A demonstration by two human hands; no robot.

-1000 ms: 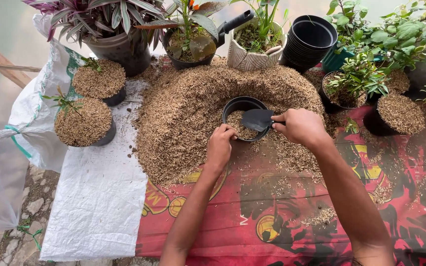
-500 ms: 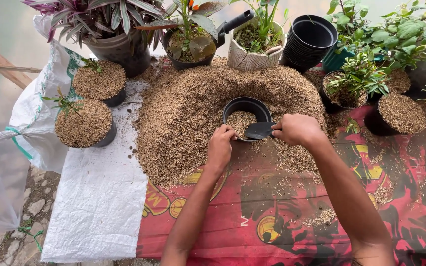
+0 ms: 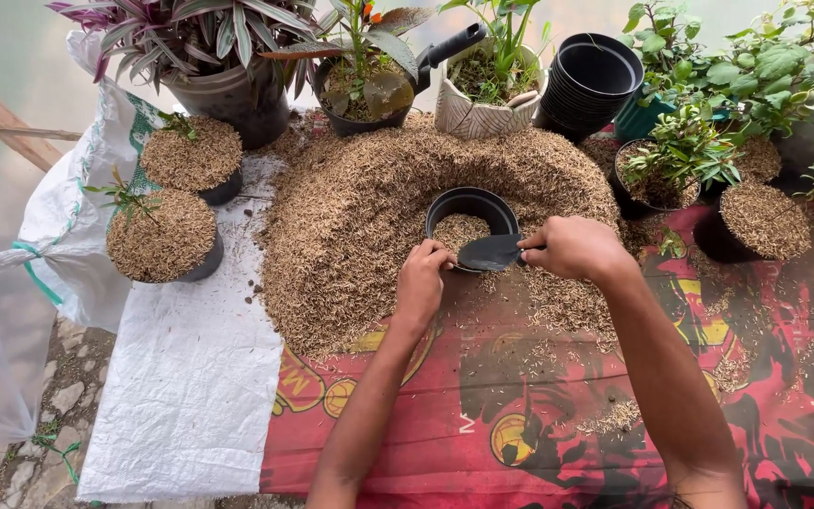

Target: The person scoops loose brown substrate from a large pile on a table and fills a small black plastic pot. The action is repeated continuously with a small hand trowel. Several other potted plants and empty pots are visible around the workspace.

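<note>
Centrally, a black plastic pot [image 3: 472, 209] sits sunk in a hollow of the big heap of rice husk [image 3: 360, 217] on the table [image 3: 539, 443], partly filled with husk. The left hand [image 3: 423, 281] rests at the pot's near left rim, its fingers [image 3: 437, 253] curled and touching the rim; whether they actually pinch the rim cannot be told. The right hand [image 3: 572, 247] is clenched around the handle of a small dark scoop [image 3: 489, 252], whose blade lies level over the pot's near edge, just right of the left hand.

Left of the heap, on a white woven sack [image 3: 190, 396], stand 2 husk-filled pots [image 3: 176, 203] with small green shoots. At the far edge are a purple-leaved plant [image 3: 176, 33], a green plant in a black pot [image 3: 365, 80] and a ribbed white planter [image 3: 482, 90]. To the far right is 1 stack of empty black pots [image 3: 591, 80], and beyond it several leafy potted plants [image 3: 708, 141]. A red printed cloth [image 3: 520, 415] covers the near table.
</note>
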